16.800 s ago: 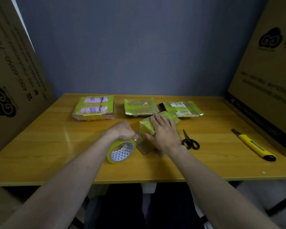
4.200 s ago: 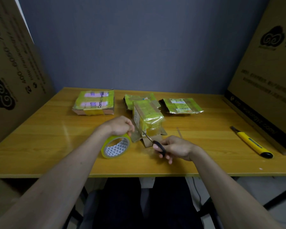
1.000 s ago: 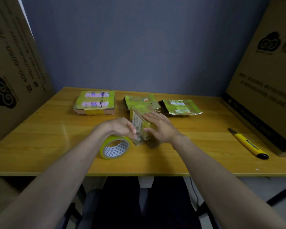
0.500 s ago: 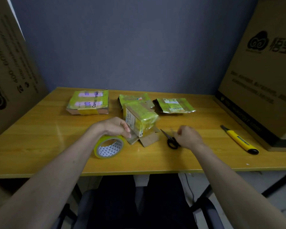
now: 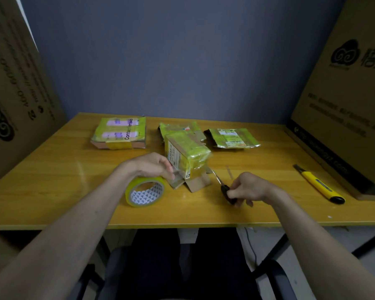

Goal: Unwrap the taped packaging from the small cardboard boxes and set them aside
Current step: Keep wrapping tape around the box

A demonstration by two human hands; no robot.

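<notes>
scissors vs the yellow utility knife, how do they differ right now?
The scissors are gripped by the right hand; the utility knife lies untouched near the table's right side. The scissors have black handles; the knife's body is yellow with a black end. The scissors' blades point at the standing taped box; the knife lies apart from it.

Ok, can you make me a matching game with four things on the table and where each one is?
Things:
1. tape roll
2. scissors
3. yellow utility knife
4. taped box standing upright

Places:
A. lying alone near the table's right edge
B. gripped in the right hand
C. under the left hand
D. middle of the table, between both hands

Pairs: 1-C, 2-B, 3-A, 4-D
</notes>
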